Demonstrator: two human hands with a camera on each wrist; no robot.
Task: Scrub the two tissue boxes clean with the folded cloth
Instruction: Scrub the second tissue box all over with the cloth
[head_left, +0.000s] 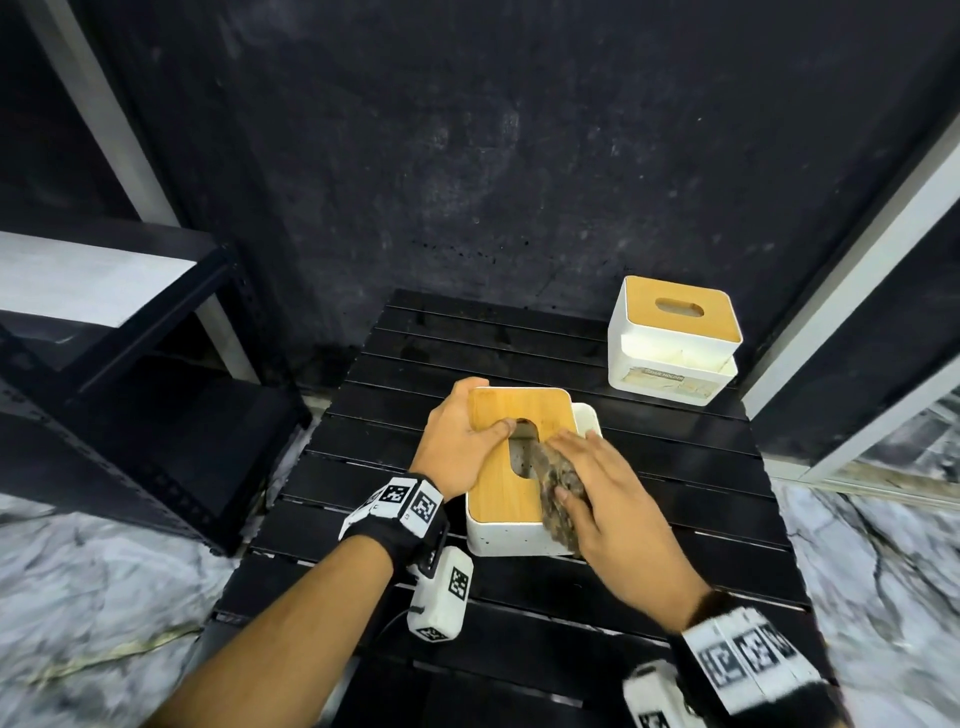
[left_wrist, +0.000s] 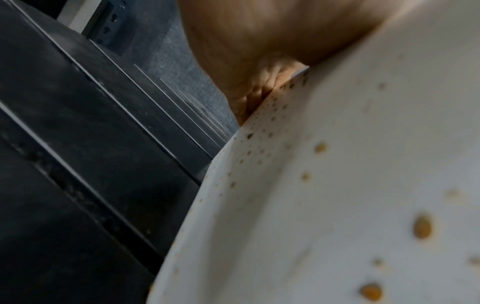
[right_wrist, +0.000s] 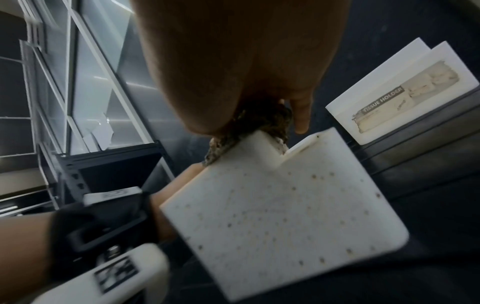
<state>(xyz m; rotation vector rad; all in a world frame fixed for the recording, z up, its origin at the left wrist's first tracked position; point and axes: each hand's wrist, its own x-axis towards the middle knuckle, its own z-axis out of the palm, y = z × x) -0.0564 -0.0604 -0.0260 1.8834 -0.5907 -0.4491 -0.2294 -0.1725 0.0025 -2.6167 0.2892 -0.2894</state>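
My left hand (head_left: 457, 441) holds the near tissue box (head_left: 514, 530) on the black table (head_left: 675, 519) — thumb on its wooden lid (head_left: 498, 488), by the hole. My right hand (head_left: 613, 509) lies almost flat, fingers (head_left: 582, 447) pressing the folded cloth (head_left: 558, 478) onto the lid. The other tissue box (head_left: 670, 348) sits well apart — at the table's far right corner.

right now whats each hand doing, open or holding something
Left hand: holds the near tissue box at its left edge, thumb on the wooden lid.
Right hand: fingers fairly straight, pressing the folded cloth onto that box.
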